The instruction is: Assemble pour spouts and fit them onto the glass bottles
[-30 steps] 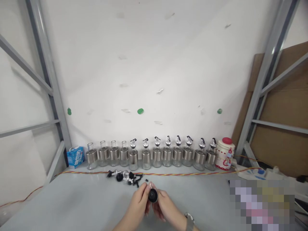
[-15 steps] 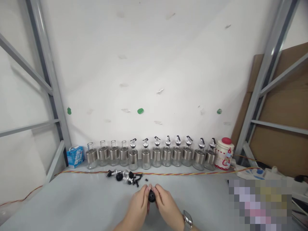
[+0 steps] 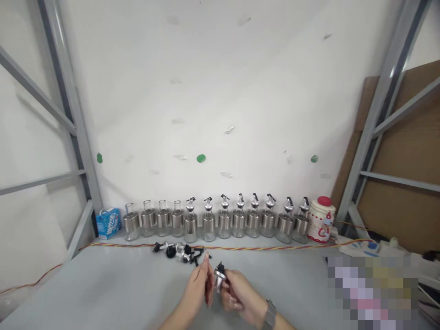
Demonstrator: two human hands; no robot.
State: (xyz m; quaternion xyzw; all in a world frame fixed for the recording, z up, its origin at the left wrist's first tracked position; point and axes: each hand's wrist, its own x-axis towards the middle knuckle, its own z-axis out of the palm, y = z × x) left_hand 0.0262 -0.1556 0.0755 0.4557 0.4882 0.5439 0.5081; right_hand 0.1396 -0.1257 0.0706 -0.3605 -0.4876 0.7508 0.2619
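Observation:
My right hand (image 3: pixel 237 291) grips a silver and black bottle pourer (image 3: pixel 219 274), its black stopper end pointing up and its silver part down. Close beside it on the left is my left hand (image 3: pixel 201 284), turned on edge with its fingers stretched out and apart from the thumb; nothing shows in it. Just beyond the hands lies a pile of loose pourers (image 3: pixel 178 251), silver and black, with small black parts (image 3: pixel 197 256) at its right side.
A row of glass bottles with steel sleeves lines the wall; several at left, such as this open bottle (image 3: pixel 131 224), lack pourers, while others, like this capped bottle (image 3: pixel 224 222), have them. A blue box (image 3: pixel 108 223), a white and red jar (image 3: pixel 320 222) and a twisted cord (image 3: pixel 261 248) are there.
Both hands were pressed together around the black part. Now the left hand has come off it, and the right hand holds the pourer tilted so its silver part shows.

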